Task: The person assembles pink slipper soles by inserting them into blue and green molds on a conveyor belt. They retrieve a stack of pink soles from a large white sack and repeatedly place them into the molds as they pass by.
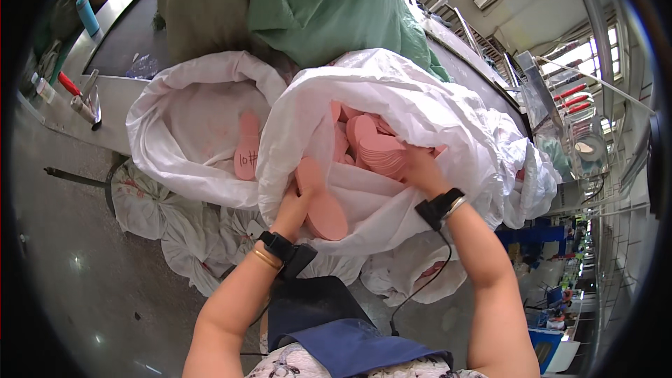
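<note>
My left hand (291, 207) grips a pink insole (327, 213) by its edge, just in front of the near rim of the larger white sack (448, 119). Inside that sack, my right hand (422, 170) is closed on the near end of a fanned stack of pink insoles (379, 148). More loose pink pieces lie around and behind this stack. Some of the right fingers are hidden behind the insoles. To the left, a second white sack (164, 126) holds a single pink insole (246, 150) with dark handwriting on it.
A green sack (329, 10) and a grey-brown sack (203, 7) stand behind on the table (126, 45). Red-handled tools (68, 84) and a blue cylinder (87, 14) lie at the left. Below, more white sacks (189, 238) rest on the floor. A clear rack (553, 112) stands right.
</note>
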Tool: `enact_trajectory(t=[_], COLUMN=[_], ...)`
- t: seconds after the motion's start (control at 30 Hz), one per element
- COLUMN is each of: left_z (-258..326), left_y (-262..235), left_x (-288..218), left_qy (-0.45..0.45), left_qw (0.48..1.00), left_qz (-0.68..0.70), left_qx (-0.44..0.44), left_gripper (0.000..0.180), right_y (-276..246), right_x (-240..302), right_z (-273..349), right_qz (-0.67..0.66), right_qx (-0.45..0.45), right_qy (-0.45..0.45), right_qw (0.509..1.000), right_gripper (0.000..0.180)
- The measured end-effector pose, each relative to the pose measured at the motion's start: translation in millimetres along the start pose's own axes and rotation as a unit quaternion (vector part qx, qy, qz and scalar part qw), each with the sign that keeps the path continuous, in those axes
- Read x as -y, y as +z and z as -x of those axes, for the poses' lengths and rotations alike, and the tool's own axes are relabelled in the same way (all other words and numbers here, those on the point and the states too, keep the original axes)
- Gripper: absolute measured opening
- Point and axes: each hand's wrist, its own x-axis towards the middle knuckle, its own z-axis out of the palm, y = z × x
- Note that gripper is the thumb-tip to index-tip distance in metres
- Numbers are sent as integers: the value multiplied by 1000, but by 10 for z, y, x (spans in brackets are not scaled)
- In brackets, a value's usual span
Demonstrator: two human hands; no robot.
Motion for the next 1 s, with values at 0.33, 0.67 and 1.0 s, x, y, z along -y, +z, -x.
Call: enact_trajectory(t=[0.33,0.67,1.0], left_z=[-495,53,-56], left_y=[861,570,428], left_x=[-542,-542,-301], left_qy=[65,91,61], left_qw=[878,872,887], left_qz=[-360,-403,-401], left_qx=[309,264,221], left_gripper=[45,65,64], right_y=[8,-115,91], right_x=[448,469,467], right_z=[649,186,131], right_qz=[21,76,158], right_qx=[86,27,93], right_qy=[-220,-76,-60], right_qw=[971,994,981], right_gripper=[21,61,76])
